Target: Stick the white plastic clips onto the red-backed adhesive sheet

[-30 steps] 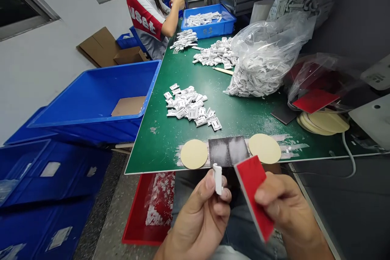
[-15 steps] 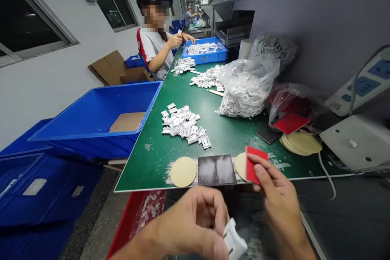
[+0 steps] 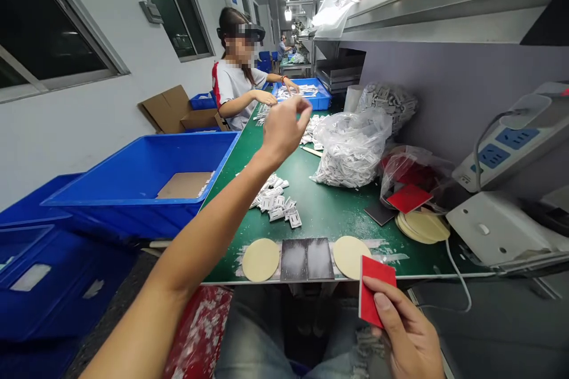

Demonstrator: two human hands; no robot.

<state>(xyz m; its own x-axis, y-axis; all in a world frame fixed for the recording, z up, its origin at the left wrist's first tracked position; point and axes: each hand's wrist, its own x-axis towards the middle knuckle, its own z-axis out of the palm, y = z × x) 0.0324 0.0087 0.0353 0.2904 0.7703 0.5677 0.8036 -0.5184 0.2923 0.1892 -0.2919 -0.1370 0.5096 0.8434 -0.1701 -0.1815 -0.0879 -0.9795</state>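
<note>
My left hand (image 3: 284, 125) is stretched out high over the green table (image 3: 338, 213), fingertips pinched together; I see nothing between them. Below it lies a small heap of white plastic clips (image 3: 278, 200). My right hand (image 3: 406, 331) stays low by the table's near edge and grips a red rectangular pad (image 3: 373, 287) by its lower end. On the near edge lie two tan round discs (image 3: 260, 259) and, between them, two dark grey abrasive patches (image 3: 306, 259).
A clear bag of white clips (image 3: 351, 151) and a bag with red pads (image 3: 411, 180) sit mid-table. A blue bin (image 3: 133, 189) stands left, a red tray (image 3: 202, 331) below the edge, a power strip (image 3: 511, 151) right. Another person (image 3: 237, 86) works further along.
My left hand, which held a white clip near my lap, has swung up and forward over the table; the clip no longer shows. The right hand lowered slightly with the red pad. The view tilted up.
</note>
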